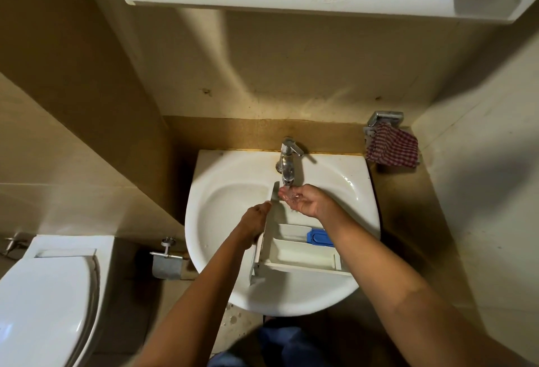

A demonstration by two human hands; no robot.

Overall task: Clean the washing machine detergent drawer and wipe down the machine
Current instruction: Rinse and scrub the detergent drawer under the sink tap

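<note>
The sink is showing plain white, and the detergent drawer is showing white too, with one blue insert. The tap is shining silver. The cloth is showing red and white checks. The wall tiles are looking beige.

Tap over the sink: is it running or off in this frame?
Running. A thin stream drops from the tap into the cupped right hand, where water pools and glistens.
</note>
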